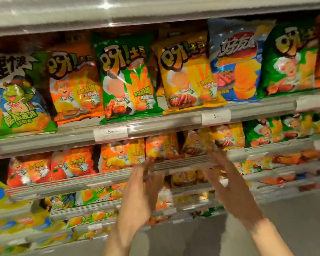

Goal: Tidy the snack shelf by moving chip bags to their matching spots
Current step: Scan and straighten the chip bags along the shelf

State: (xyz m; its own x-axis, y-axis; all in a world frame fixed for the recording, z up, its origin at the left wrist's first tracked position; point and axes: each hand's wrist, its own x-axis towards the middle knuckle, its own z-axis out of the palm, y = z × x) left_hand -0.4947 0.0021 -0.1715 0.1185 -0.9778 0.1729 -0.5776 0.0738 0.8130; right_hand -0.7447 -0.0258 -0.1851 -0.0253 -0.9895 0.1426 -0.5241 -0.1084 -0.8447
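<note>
Both hands were seen raised at lower centre, left grip (pixel 137 189) and right grip (pixel 229 183) open, nothing held. Chip bags (pixel 126 74) were stood along the shelf (pixel 155 124) across mid-frame.

- Views: one, head-worn wide-angle camera; no second view to share any part of the scene.
- Position: standing close in front of a snack shelf (pixel 155 124), near enough that the bags fill the picture.
- Facing: forward and slightly down, about level with the upper tier; tiers below recede toward the bottom edge.
- Tilt: shelf rails run slanted, rising toward the right; wide lens bends them at the edges.
- Near field: left hand (pixel 137 196) and right hand (pixel 229 189) enter from the bottom edge, forearms cropped.
- Sharpness: upper tier fairly clear; lower tiers and hands blurred.
</note>
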